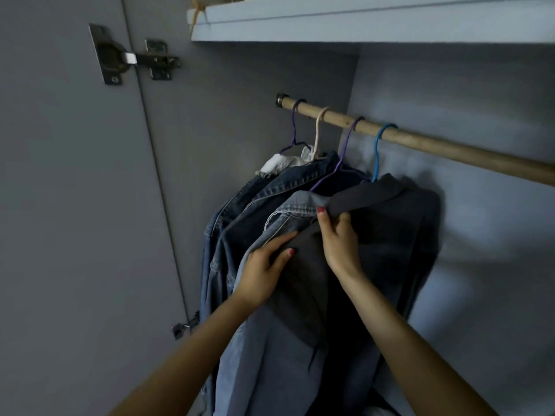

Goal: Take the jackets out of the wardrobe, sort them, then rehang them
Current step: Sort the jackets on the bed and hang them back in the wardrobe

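Observation:
Several jackets hang close together at the left end of a wooden rail [435, 147] inside the wardrobe. Nearest me on the right is a dark grey jacket [390, 235] on a blue hanger [377, 151]. Beside it hangs a light blue denim jacket [270, 355] on a purple hanger [345, 148], then a dark denim jacket [270, 187]. A white garment [282, 163] hangs furthest left. My right hand [339, 238] pinches the grey jacket's front edge near the collar. My left hand [264, 268] grips the same front edge lower down.
The open wardrobe door [75, 205] stands at the left with a metal hinge [135, 57]. A shelf [360, 22] runs above the rail. To the right of the blue hanger the rail is bare, with the back wall [480, 235] behind it.

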